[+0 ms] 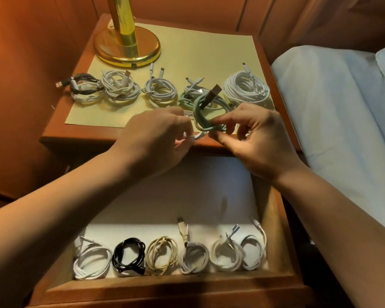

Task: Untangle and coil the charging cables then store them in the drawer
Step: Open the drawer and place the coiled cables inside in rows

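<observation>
A: Green cable (206,116), coiled, held over the front edge of the nightstand (60,112), just above the open drawer (273,218). From the lamp base (126,48) it sits at about 5 o'clock.

B: Hands?

A: Right hand (257,138): thumb and forefinger pinch the coil at its near side, roughly 6 o'clock on the loop; the other fingers are curled loosely. Left hand (156,138): fingers curled around a white cable (192,137), mostly hidden under the palm.

B: How will it handle?

A: My judgement: light, limp, a little springy. The loops will likely fan open if the pinch slackens. Best hold is across all the turns at once, where the right fingers already are. The brown USB plug (211,94) sticks up at 12 o'clock on the coil; it's the stiff part and could snag.

B: The rest?

A: Five coils (120,88) in a row on the nightstand mat, behind the hands. Six coils (129,256) in the drawer, along its near wall, at 6 o'clock from the hands.

B: Brands, writing?

A: None readable. Plugs are too small to tell.
</observation>
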The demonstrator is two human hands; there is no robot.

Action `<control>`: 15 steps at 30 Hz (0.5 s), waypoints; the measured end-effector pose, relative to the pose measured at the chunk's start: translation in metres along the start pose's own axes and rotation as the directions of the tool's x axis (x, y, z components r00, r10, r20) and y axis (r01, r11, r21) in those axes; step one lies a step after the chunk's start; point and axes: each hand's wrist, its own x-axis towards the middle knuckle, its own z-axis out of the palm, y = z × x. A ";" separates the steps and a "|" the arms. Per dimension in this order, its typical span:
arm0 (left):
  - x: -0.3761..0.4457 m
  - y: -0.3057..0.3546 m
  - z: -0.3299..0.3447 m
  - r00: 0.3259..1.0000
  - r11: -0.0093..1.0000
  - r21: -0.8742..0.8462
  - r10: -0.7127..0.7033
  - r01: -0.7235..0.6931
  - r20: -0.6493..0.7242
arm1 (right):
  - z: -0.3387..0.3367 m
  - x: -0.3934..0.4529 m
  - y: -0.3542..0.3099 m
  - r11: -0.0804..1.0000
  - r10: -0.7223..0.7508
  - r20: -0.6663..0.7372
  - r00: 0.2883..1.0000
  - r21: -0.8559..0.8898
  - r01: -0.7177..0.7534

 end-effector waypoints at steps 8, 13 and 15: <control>-0.048 -0.044 -0.052 0.908 0.985 -0.155 -0.001 0.073 0.419 | 0.033 -0.023 -0.035 0.992 -0.114 0.156 0.981 0.074 0.103; -0.064 -0.065 -0.048 0.712 0.990 -0.040 -0.067 0.132 0.699 | 0.068 -0.038 -0.050 0.987 -0.153 0.282 0.947 0.093 0.131; -0.066 -0.068 -0.041 0.618 0.989 0.056 -0.131 0.139 0.775 | 0.086 -0.044 -0.051 0.989 -0.143 0.327 0.934 0.081 0.123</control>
